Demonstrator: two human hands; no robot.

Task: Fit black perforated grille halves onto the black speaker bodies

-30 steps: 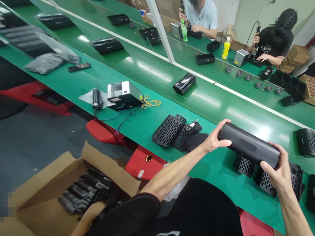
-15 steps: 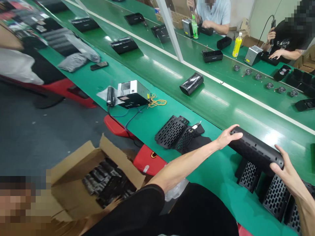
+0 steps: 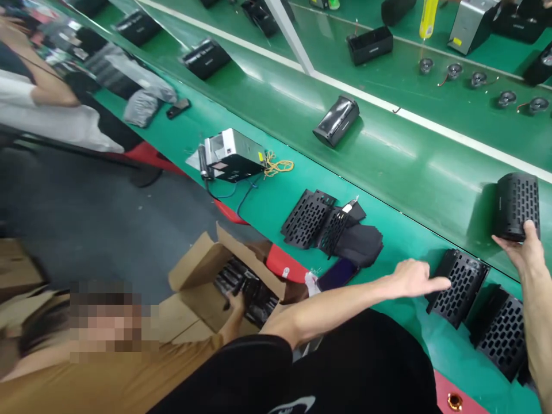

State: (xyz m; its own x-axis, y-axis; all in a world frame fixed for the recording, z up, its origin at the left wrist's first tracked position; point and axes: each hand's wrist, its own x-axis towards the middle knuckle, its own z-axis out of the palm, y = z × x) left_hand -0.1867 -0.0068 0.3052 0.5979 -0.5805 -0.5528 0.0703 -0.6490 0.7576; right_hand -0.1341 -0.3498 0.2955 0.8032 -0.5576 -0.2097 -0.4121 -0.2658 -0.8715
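Observation:
My right hand (image 3: 529,248) grips the lower end of a black speaker housing (image 3: 511,207) with a slotted grille side, held upright over the green conveyor belt at the right. My left hand (image 3: 414,279) holds nothing; its thumb points out over a black slotted grille panel (image 3: 459,287) on the green table, and I cannot tell whether it touches. A second slotted grille panel (image 3: 500,333) lies just to the right. Left of my left hand are more slotted panels (image 3: 308,218), a black cloth-like piece (image 3: 360,244) and a dark phone (image 3: 337,274).
Another housing (image 3: 337,122) lies on the belt (image 3: 405,172). A silver-and-black box (image 3: 235,155) with yellow cord stands farther left. Speaker drivers (image 3: 478,79) line the far side. Below, a co-worker's hand (image 3: 236,302) reaches into a cardboard box (image 3: 194,270) of black parts.
My left hand has let go of the housing and drawn back over the panels. My right hand has carried the housing to the right and turned it upright. The view has shifted.

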